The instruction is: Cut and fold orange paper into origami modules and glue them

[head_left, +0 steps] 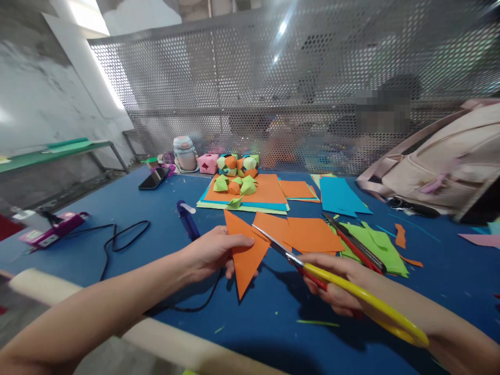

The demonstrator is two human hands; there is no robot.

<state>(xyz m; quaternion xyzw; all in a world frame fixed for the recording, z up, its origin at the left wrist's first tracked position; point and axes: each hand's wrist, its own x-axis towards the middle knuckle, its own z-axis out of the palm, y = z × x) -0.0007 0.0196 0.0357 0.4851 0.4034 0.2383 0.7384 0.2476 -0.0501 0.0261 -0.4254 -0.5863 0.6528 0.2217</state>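
Observation:
Between the thumb and fingers of my left hand (pixel 219 250) is a folded triangle of orange paper (pixel 247 260), one point facing down. My right hand (pixel 332 284) is wrapped around scissors with yellow and red handles (pixel 359 294). Their metal blades (pixel 273 242) reach left to the triangle's upper right edge; whether they cut into it I cannot tell. Right behind lie flat orange paper pieces (pixel 314 234). Beside them, a red and black utility knife (pixel 357 242) rests on green paper sheets (pixel 385 250).
Folded paper shapes (pixel 234 186) sit on stacked sheets (pixel 269 190), with blue paper (pixel 339 195) to the right. A bottle (pixel 185 153), phone (pixel 152 178), blue tool (pixel 187 220), purple power strip (pixel 50 232) and black cable (pixel 105 250) are leftward. A backpack (pixel 441 151) leans at right by the mesh partition (pixel 250 78).

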